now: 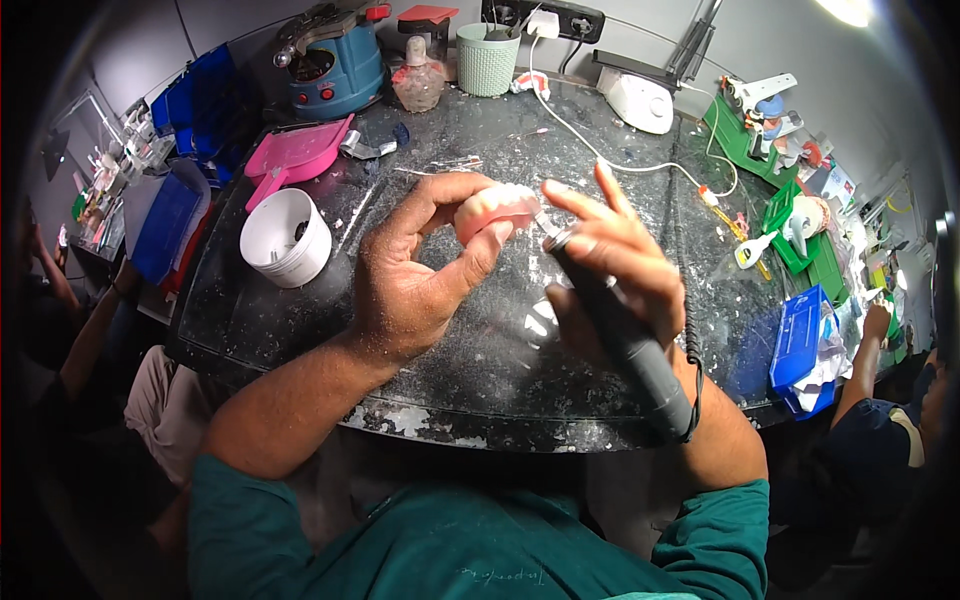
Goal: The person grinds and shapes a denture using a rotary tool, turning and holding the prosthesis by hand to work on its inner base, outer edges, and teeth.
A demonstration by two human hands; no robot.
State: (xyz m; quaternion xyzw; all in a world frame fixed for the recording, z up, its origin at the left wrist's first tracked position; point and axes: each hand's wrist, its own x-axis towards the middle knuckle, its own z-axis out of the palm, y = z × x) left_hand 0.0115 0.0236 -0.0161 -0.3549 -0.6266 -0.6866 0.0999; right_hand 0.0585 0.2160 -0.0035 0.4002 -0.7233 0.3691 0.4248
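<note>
Above the middle of the dusty black worktop (440,385), my left hand (415,270) pinches a denture (490,212) with a pink base and pale teeth between thumb and forefinger. My right hand (630,260) is wrapped round a black rotary handpiece (625,340), whose coiled cord hangs along my right wrist. The handpiece's metal tip (548,228) points up and left, right beside the denture's right end; whether it touches I cannot tell. Pale dust speckles my left hand and forearm.
A white tub (286,240) and a pink dustpan (295,155) sit at the left. Behind stand a blue machine (335,75), a glass bottle (418,80), a green basket (487,62) and a white control box (637,100) with a cable. Blue bins (800,345) line the right; other people work at both sides.
</note>
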